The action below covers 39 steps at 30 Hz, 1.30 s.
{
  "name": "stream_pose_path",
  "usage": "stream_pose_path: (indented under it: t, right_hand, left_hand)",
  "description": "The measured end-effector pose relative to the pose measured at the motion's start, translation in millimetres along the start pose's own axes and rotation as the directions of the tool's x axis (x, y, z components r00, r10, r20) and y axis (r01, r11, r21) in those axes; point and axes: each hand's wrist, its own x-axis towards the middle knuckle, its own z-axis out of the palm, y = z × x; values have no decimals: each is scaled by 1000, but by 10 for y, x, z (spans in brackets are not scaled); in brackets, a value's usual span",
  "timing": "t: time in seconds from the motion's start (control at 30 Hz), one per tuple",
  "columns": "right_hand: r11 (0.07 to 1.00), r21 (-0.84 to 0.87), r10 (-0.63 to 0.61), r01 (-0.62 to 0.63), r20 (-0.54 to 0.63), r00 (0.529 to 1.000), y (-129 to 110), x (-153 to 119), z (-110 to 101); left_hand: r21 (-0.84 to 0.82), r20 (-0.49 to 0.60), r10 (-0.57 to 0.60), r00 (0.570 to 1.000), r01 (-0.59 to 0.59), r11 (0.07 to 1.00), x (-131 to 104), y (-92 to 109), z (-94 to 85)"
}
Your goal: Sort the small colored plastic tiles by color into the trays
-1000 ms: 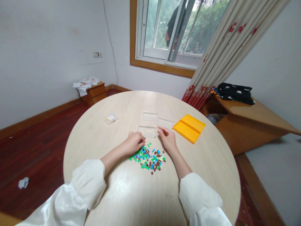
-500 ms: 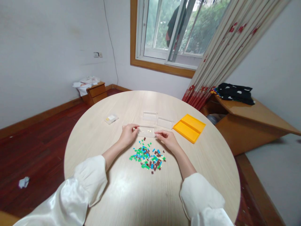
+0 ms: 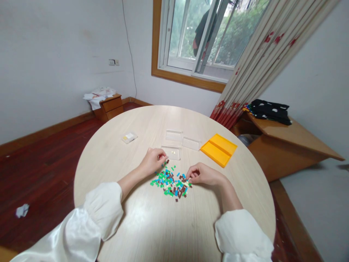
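A loose pile of small building bricks (image 3: 170, 182), green, blue, brown and cream, lies on the round table (image 3: 144, 225). My right hand (image 3: 203, 174) is at the pile's right edge, fingertips pinched close to some cream and brown pieces. Just above the pile's upper left, my left hand (image 3: 155, 160) has its thumb and fingers pinched together. Its fingertips are by the front left corner of a clear plastic tray (image 3: 176, 155), which has a few small pale pieces in it. Whatever either pinch holds is too small to make out.
Two more clear trays (image 3: 173, 135) stand behind the near one. An orange-yellow two-part case (image 3: 218, 154) lies open at the right. At the back left is a small clear box (image 3: 128, 137). A wooden cabinet (image 3: 294, 138) with dark cloth stands beyond the table.
My right hand has left the near tray's right side and come down to the brick pile. My left hand has shifted slightly right and down, off the tray's left end.
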Motion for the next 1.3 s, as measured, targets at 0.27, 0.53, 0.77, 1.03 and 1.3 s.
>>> stream_pose_path:
  t: [0.27,0.53,0.77,1.03,1.3]
  right_hand:
    - [996,-90,-33,23,-114,993,14,61,67]
    - [997,-45,-59,55,-92,994,80,71,38]
    - [997,-74,-26,18,-109,994,32,67,52]
    - [978,181,-78,102,-135,988,109,46,-18]
    - [904,227,-69,363,-760,647,193,599,221]
  left_hand:
    - [34,235,138,962,-150,988,-95,132,71]
    - [62,229,98,968,-115,991,-81,117,58]
    - [60,233,92,968,-108,992,-89,129,43]
    - [56,205,61,977,-74,996,-76,147,-4]
    - [-16,310,131,941,-133,991,-68,127,13]
